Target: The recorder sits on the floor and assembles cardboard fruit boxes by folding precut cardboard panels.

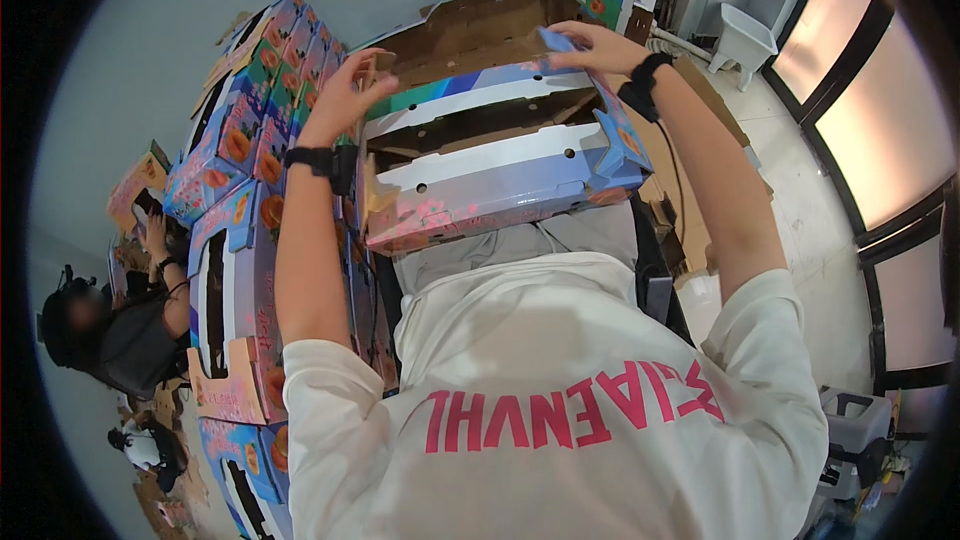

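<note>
Left hand point(341, 103): thumb and fingers spread. Right hand point(598, 48): pinches blue flap point(554, 41) on blue-and-white rectangular cardboard box point(497, 173).

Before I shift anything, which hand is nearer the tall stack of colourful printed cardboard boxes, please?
Left: the left hand is just right of the stack; the right hand is farther, by the far right corner of the open white and blue cardboard box.
</note>
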`<action>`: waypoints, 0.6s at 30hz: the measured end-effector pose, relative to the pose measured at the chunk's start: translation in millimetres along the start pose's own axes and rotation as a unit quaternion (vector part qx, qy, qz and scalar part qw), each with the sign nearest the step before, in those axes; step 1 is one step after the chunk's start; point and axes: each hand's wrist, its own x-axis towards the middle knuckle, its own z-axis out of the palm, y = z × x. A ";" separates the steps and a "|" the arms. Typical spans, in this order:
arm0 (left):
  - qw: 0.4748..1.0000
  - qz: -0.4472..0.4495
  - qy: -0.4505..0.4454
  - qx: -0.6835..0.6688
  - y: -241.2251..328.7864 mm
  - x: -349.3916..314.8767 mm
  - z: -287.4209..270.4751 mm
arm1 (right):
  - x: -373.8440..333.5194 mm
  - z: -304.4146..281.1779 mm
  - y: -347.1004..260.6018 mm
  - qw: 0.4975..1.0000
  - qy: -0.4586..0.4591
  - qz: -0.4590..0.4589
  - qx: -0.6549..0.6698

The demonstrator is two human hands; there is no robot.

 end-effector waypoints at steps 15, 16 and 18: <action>0.918 -0.300 0.010 -0.260 -103.7 -130.0 -50.8 | -260.0 -101.9 72.5 0.917 -0.141 0.362 0.089; 0.908 -0.301 -0.008 -0.290 -106.0 -129.0 -44.5 | -276.1 -101.4 86.3 0.895 -0.163 0.406 0.092; 0.899 -0.300 -0.042 -0.316 -112.4 -120.9 -26.8 | -307.3 -84.9 114.5 0.871 -0.169 0.445 0.124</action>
